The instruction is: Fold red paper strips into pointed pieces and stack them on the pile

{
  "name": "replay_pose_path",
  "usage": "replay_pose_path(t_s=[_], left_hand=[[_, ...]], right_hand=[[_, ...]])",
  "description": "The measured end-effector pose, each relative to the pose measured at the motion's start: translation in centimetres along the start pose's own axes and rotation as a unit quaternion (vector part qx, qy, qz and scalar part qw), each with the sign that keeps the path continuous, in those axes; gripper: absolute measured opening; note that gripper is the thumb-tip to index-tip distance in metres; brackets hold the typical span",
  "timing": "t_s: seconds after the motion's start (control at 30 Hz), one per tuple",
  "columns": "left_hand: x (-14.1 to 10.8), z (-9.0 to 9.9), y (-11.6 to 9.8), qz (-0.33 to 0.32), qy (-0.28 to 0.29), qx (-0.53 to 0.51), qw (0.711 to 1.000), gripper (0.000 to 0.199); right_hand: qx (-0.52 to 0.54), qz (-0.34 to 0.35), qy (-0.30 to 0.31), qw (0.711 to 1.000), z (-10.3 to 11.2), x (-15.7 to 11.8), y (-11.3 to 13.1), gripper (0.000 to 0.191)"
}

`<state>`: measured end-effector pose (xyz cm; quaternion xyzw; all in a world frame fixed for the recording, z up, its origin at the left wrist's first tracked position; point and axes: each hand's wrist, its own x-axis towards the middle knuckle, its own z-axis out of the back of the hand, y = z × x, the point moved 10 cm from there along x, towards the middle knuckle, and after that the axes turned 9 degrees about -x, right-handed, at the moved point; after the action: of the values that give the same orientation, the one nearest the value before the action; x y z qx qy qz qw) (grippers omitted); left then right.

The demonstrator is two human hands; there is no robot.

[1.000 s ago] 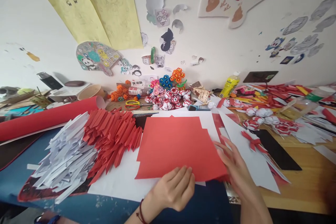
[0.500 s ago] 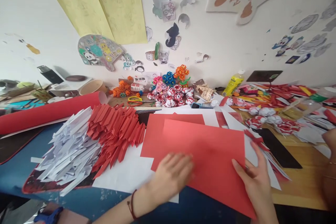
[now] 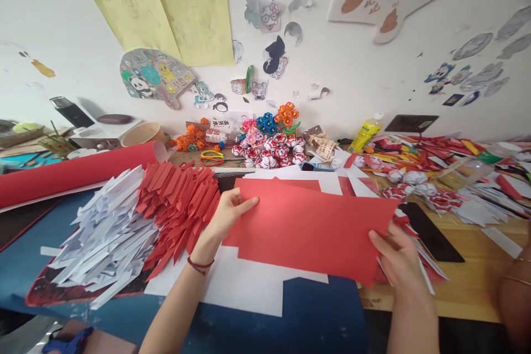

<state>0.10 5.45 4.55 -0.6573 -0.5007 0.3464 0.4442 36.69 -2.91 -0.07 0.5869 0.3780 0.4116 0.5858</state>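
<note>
A sheet of red paper (image 3: 309,232) is held up over the work surface, stretched between both hands. My left hand (image 3: 230,210) pinches its upper left corner, thumb in front and fingers behind. At the right edge my right hand (image 3: 396,251) grips the sheet, its thumb lying on the front and the fingers mostly hidden behind. Another red sheet (image 3: 230,239) shows partly beneath, over white paper (image 3: 244,282). Just left of my left hand lies a heap of folded red paper strips (image 3: 178,204), beside a pile of white paper strips (image 3: 108,232).
A red paper roll (image 3: 74,174) lies at the left. Red and white paper flowers (image 3: 269,152), a yellow bottle (image 3: 365,133) and paper scraps line the back. A black flat object (image 3: 433,232) rests on the wood at right. Another person's arm (image 3: 514,293) shows at the right edge.
My left hand has moved up and left from the middle of the red sheet to its upper left corner and taken hold there. The sheet has turned more level and its lower edge is higher.
</note>
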Motion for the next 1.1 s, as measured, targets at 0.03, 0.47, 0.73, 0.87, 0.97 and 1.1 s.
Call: replay_pose_path(t_s=[0.03,0.47,0.73,0.87,0.97,1.1], left_hand=[[-0.3,0.1,-0.2,-0.003,-0.006,-0.022,1.0,0.034],[0.5,2.5,-3.3,-0.115,-0.125,0.238,0.956,0.032],[1.3,-0.4,-4.1,-0.285,-0.159,0.573,0.752,0.028],[0.2,-4.3,-1.2,-0.34,0.026,0.648,0.681,0.037],[-1.2,-6.3,1.6,-0.336,0.144,0.668,0.648,0.038],[-2.4,-7.5,4.4,-0.297,0.202,0.671,0.649,0.041]], right_hand=[[-0.002,-0.009,0.016,1.0,0.1,0.0,-0.6,0.037],[-0.226,0.107,-0.103,0.963,-1.3,0.7,3.3,0.04],[-0.468,0.297,0.116,0.824,-14.1,-4.3,2.9,0.05],[-0.477,0.259,0.152,0.826,-15.4,-4.1,0.6,0.055],[-0.456,0.246,0.152,0.841,-15.2,-3.5,0.5,0.052],[-0.415,0.271,0.139,0.857,-15.9,-3.4,1.4,0.054]])
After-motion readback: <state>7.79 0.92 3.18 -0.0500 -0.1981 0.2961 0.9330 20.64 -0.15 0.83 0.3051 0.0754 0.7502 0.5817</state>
